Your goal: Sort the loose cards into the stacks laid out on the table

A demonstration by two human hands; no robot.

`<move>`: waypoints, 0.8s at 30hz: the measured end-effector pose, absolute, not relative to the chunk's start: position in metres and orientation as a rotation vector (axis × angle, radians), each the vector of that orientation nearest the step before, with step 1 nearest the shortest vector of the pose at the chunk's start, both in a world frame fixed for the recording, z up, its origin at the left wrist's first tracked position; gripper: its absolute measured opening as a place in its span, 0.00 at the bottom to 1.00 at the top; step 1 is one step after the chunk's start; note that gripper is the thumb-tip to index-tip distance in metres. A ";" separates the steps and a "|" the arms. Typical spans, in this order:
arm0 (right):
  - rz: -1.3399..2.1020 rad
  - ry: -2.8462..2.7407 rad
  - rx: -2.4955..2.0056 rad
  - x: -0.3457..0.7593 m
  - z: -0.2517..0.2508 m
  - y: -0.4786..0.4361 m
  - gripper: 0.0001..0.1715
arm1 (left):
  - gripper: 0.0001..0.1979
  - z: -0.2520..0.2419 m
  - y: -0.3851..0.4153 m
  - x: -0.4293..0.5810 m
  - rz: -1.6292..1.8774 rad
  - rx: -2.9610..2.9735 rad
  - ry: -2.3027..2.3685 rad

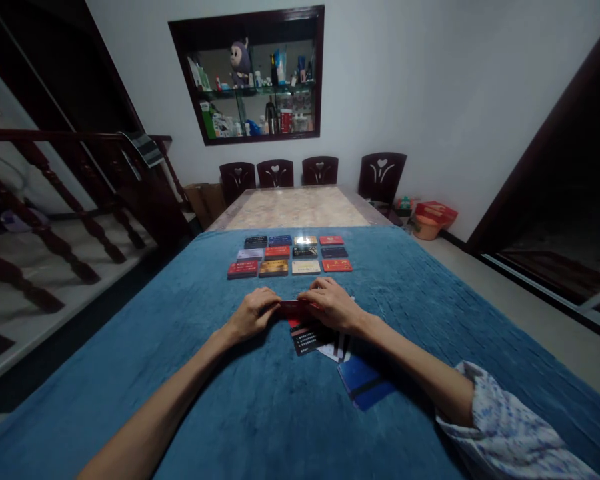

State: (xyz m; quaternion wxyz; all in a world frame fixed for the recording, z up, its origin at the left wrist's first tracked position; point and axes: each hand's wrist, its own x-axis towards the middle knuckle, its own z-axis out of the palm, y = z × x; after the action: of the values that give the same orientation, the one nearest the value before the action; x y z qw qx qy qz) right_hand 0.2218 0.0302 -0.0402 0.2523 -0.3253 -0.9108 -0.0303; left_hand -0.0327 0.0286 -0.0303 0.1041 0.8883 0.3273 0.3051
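A red card (pixel 291 308) is held upright on edge between both hands. My left hand (pixel 255 311) has its fingers closed on the card's left end. At the right end, my right hand (pixel 330 305) grips it and partly hides it. Loose cards lie just below: a black card (pixel 305 339), a white card (pixel 333 348) partly under the right hand's shadow, and blue cards (pixel 364 381) beneath the right forearm. Beyond the hands, several card stacks stand in three rows, among them a red stack (pixel 243 269), a gold stack (pixel 273 268) and an orange stack (pixel 337 265).
A blue cloth (pixel 220 413) covers the near part of the long table (pixel 300 207). Dark chairs (pixel 381 177) stand by the far wall, under a recessed shelf (pixel 260 90). A wooden railing (pixel 55 247) runs along the left, and an orange bucket (pixel 425 228) is at the right.
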 end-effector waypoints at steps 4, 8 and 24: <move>-0.099 -2.446 -0.976 0.219 -0.041 0.028 0.16 | 0.11 -0.035 0.030 -0.033 0.917 2.600 0.964; -0.131 -2.423 -1.013 0.218 -0.044 0.028 0.15 | 0.12 -0.041 0.032 -0.033 0.931 2.609 0.966; -0.207 -2.485 -1.194 0.209 -0.043 0.020 0.28 | 0.16 -0.049 0.030 -0.030 0.905 2.704 1.137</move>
State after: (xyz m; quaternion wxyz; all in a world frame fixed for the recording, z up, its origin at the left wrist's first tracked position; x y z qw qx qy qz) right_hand 0.2087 0.0197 -0.0435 0.1873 -0.4241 -0.8830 -0.0736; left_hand -0.0298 0.0296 -0.0494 0.0360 0.8802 0.3702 0.2947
